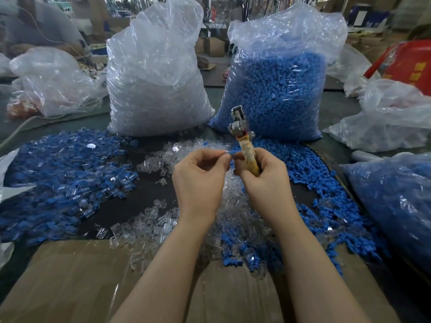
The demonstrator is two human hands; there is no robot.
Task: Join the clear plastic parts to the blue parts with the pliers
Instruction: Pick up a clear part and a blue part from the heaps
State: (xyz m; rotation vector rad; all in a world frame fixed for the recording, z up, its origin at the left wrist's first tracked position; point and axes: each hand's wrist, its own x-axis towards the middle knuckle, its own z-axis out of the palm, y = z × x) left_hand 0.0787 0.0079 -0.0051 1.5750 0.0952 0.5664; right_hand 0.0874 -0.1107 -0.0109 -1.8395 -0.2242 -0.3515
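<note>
Both grips are busy in front of me. My right hand (pixel 263 176) curls round the taped handle of the pliers (pixel 242 138), which stand nearly upright with the metal head at the top, its jaws hard to make out. My left hand (pixel 200 176) pinches a small part between thumb and fingertips, close against my right fingertips; a bit of blue shows where the two hands meet, but I cannot tell exactly what the part is.

Below my hands, loose clear parts (pixel 149 227) lie heaped on the dark counter (pixel 140 194). Loose blue parts (pixel 310 173) spread to my right, touching the clear heap. To my left sits a wide pile of mixed blue and clear pieces (pixel 60 173).

Two tall clear bags stand side by side at the far edge of the heaps: the left bag (pixel 154 78) is packed with clear parts, the right bag (pixel 279 89) with blue parts. Another bag of blue (pixel 396 201) lies at my far right. Crumpled plastic bags (pixel 53 82) sit further left and right. A cardboard sheet (pixel 70 276) lies nearest me, under my forearms. A red object (pixel 410 66) shows at the upper right.
</note>
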